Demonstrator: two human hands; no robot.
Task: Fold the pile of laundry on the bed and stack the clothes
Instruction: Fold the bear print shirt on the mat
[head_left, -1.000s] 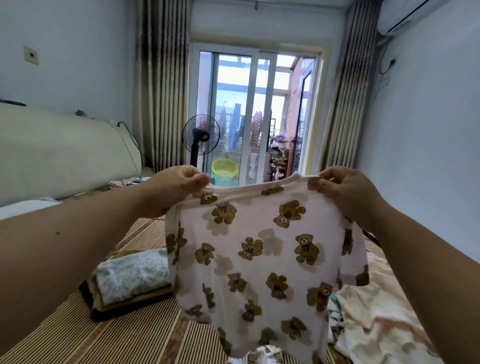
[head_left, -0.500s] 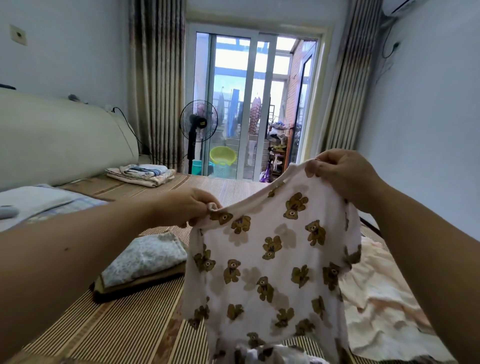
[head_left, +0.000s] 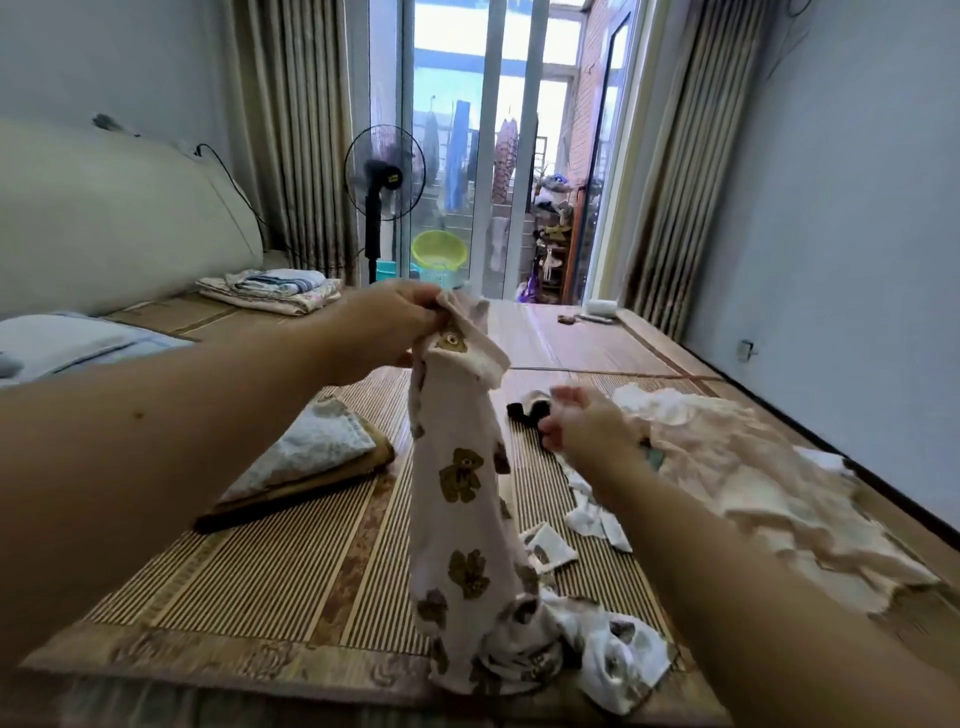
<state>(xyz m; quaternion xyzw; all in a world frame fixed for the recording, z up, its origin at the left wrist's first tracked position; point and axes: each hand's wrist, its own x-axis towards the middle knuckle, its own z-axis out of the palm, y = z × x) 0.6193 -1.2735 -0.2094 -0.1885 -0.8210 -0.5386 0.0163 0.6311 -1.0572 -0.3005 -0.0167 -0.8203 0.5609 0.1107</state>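
A home bedroom: a bed with a striped woven bamboo mat (head_left: 291, 577) fills the lower frame, a cream padded headboard (head_left: 119, 218) sits left, beige curtains (head_left: 291, 130) and a black standing fan (head_left: 383, 182) stand at upper centre.

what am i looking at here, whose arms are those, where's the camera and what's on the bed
There is no machine here. These are a person's two bare arms, filmed by one wide-angle camera worn on their head, looking forward and down.

The left hand pinches the top of a pale bear-print garment. It hangs down, with its lower end bunched on the striped mat covering the bed. The right hand is lower and blurred, with loose fingers, and seems to hold nothing.

On the mat lie a folded stack to the left and a second folded stack farther back. To the right is a crumpled cream pile of unfolded laundry.
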